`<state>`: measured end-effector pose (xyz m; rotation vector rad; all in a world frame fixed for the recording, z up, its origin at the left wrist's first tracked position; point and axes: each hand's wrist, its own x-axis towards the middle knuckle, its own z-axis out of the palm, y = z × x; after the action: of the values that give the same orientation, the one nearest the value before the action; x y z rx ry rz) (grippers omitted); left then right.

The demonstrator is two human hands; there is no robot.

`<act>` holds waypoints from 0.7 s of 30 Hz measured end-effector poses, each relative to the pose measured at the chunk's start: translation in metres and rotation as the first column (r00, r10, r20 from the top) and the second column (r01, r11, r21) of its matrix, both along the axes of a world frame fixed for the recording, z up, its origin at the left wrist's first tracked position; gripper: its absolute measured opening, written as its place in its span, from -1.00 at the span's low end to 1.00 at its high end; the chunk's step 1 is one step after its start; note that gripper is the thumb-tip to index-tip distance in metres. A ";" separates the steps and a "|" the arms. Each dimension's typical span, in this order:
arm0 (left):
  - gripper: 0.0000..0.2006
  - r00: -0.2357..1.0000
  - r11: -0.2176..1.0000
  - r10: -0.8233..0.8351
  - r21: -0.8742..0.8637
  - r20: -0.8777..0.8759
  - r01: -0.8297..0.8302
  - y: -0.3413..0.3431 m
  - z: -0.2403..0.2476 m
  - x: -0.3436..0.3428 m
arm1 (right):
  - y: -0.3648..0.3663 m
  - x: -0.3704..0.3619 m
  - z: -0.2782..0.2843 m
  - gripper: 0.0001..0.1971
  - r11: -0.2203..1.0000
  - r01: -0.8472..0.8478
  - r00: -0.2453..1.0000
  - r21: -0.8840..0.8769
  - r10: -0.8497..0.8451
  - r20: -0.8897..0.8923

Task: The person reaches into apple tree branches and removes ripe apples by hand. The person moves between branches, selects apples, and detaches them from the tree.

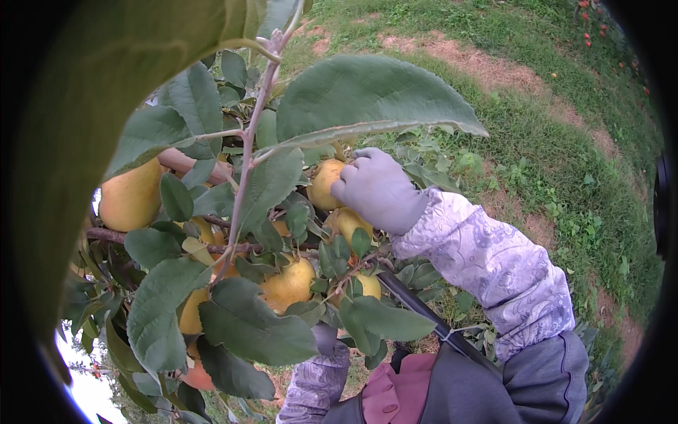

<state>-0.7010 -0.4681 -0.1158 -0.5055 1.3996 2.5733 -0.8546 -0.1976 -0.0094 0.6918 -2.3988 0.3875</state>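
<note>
My right hand (381,192), in a grey glove, reaches in from the right with its fingers curled against a yellow apple (326,185) on the tree. Another yellow apple (350,227) hangs just below it. Lower among the leaves is a larger yellow apple (288,284). Partly behind leaves shows a further yellow apple (369,285). My left hand (325,338), also gloved, is low in the foliage; leaves cover its fingers, so what it touches is hidden.
Large green leaves (374,95) and an upright twig (248,148) stand close in front. A big yellow apple (131,196) hangs at the left. A black pole (417,304) slants below my right arm. Grass (522,141) lies beyond, with red fruit (587,41) far off.
</note>
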 end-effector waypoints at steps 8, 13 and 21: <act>-0.44 1.000 1.000 -0.003 0.023 -0.003 0.003 -0.001 0.001 0.001 | -0.011 0.007 -0.015 -0.91 0.957 0.246 0.943 -0.152 -0.201 0.264; -0.43 1.000 0.999 -0.002 0.034 0.007 0.002 -0.005 0.008 0.003 | -0.020 0.030 0.025 -0.92 0.902 -0.010 0.984 -0.432 0.086 0.156; -0.41 1.000 0.996 -0.016 0.092 -0.002 0.016 0.007 0.017 -0.002 | 0.041 0.001 0.003 -0.84 0.908 0.419 0.904 0.023 -0.419 0.089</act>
<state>-0.7033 -0.4612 -0.0988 -0.4764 1.2730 2.6113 -0.8538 -0.1568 -0.0060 0.1448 -2.5491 0.2355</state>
